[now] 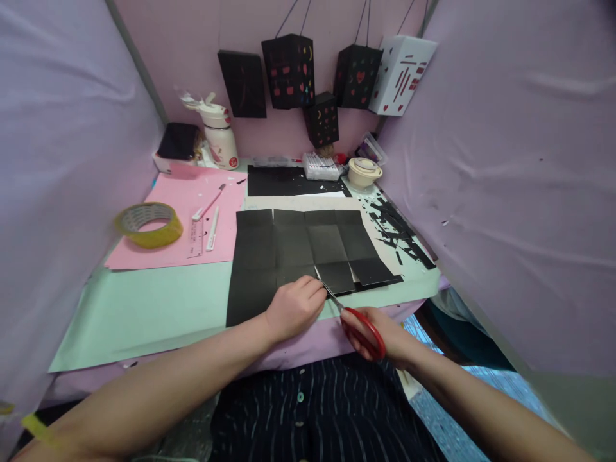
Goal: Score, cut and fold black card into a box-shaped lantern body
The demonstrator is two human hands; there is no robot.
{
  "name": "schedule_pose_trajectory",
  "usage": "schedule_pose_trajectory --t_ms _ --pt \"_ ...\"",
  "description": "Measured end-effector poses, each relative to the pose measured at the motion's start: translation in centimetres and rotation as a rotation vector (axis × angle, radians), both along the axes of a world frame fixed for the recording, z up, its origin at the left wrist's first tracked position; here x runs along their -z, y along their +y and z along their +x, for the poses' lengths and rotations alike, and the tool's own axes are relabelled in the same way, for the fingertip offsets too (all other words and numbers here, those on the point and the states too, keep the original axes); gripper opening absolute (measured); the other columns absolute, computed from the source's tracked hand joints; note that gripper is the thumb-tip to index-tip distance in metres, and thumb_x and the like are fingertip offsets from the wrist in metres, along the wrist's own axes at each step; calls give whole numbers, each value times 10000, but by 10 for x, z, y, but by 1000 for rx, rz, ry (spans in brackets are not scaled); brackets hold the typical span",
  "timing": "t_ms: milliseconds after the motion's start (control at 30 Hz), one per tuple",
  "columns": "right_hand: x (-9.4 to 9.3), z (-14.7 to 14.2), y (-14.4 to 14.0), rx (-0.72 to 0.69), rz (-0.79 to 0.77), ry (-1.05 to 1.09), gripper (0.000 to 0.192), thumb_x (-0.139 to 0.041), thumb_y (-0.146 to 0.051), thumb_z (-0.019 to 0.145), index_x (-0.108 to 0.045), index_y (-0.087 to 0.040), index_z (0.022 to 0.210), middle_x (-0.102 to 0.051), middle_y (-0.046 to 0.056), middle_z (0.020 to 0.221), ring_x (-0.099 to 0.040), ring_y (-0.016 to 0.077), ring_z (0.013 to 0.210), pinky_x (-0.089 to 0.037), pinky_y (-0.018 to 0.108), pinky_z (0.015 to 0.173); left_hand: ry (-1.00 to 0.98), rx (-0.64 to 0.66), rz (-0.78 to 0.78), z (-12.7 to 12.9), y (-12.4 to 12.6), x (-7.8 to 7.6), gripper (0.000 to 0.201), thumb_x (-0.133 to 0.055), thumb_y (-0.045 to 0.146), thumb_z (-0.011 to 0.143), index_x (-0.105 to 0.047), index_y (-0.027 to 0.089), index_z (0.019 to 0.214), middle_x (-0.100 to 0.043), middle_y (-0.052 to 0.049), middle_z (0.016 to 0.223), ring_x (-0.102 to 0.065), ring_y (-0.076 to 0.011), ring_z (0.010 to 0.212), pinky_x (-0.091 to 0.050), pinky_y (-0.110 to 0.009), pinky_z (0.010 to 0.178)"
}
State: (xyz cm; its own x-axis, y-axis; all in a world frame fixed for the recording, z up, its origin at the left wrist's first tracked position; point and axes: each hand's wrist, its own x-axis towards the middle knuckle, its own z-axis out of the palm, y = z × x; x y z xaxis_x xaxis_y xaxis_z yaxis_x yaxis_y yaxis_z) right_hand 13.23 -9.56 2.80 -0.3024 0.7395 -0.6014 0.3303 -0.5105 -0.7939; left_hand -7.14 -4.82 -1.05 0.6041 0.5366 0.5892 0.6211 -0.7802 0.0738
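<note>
Left hand [293,307] presses flat, creased black paper sheet [289,247] near its 6 o'clock edge; right hand [385,333] grips red-handled scissors [359,324], blades at that edge. Paper looks light and floppy: pin it down beside the cut.

I see the folded paper sheet [298,250] lying mid-table on the mat [144,308], with my left hand [293,308] on its near edge and my right hand [385,337] just right of it, holding the scissors [353,321] with the blades at the sheet's near edge. Left of the sheet lie the tape roll [148,224], ruler [196,239] and pen [212,228] on a card [183,192]; paper scraps [397,234] lie right. Behind sit the bottle [219,136] and bowl [364,172], with lanterns [289,70] hanging above them.
</note>
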Motion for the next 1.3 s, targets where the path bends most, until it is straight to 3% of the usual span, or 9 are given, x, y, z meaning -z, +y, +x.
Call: schedule_pose_trajectory --t_ms 200,333,467,600,700,867,967,1033,1300 --pt "-13 30 -31 -20 24 41 466 -544 -632 838 -500 -189 701 -534 -30 553 -435 74 383 -265 197 358 -186 103 123 -10 0 -22 119 -530 140 908 -645 159 933 -696 -53 887 -620 -167 828 -515 -338 791" --pt "-14 32 -36 89 228 102 435 -538 -616 845 -541 -187 769 -550 -18 565 -448 94 418 -304 231 409 -218 268 202 -6 -25 -40 133 -554 137 904 -649 177 988 -713 -35 887 -628 -158 800 -524 -350 767" --pt "-15 20 -36 142 256 135 341 -625 -524 811 -537 -195 807 -513 -33 532 -462 118 491 -336 247 479 -193 378 178 17 -57 -33 115 -586 134 893 -678 148 961 -700 -27 814 -625 -140 762 -531 -320 765" --pt "-19 17 -34 197 256 99 296 -703 -410 741 -497 -203 786 -501 -47 617 -467 111 539 -360 239 499 -244 376 104 36 -64 -21 152 -566 129 908 -656 133 1031 -704 -31 861 -620 -138 805 -525 -328 790" --pt "-29 35 -11 285 430 -47 328 -735 -402 705 -486 -202 782 -513 -52 621 -484 110 547 -392 242 527 -233 347 56 43 -58 -20 152 -596 171 900 -638 131 1041 -697 -39 892 -617 -156 842 -523 -338 797" --pt "-40 108 71 676 849 -348 423 -714 -503 710 -500 -207 925 -674 45 819 -587 158 577 -424 258 484 -111 220 -28 55 -49 -16 155 -555 156 902 -639 122 1028 -678 -91 987 -604 -208 953 -521 -381 863" --pt "-30 148 101 746 844 -672 468 -716 -534 688 -526 -205 960 -711 117 951 -639 205 633 -464 304 529 -80 150 -54 61 -45 -10 179 -546 149 894 -639 114 1043 -657 -119 1085 -584 -249 1049 -491 -433 953" --pt "-19 159 100 733 807 -730 473 -724 -534 685 -535 -199 959 -718 123 952 -656 217 643 -481 322 566 -75 107 -61 63 -42 -7 200 -542 151 895 -637 113 1067 -644 -130 1139 -573 -267 1102 -466 -452 998" --pt "5 132 26 558 547 -295 460 -749 -523 686 -511 -196 905 -708 76 797 -567 148 506 -446 284 507 154 -101 -220 66 -24 -11 516 -600 355 902 -495 118 1348 -481 -176 1423 -406 -325 1352 -299 -503 1139"
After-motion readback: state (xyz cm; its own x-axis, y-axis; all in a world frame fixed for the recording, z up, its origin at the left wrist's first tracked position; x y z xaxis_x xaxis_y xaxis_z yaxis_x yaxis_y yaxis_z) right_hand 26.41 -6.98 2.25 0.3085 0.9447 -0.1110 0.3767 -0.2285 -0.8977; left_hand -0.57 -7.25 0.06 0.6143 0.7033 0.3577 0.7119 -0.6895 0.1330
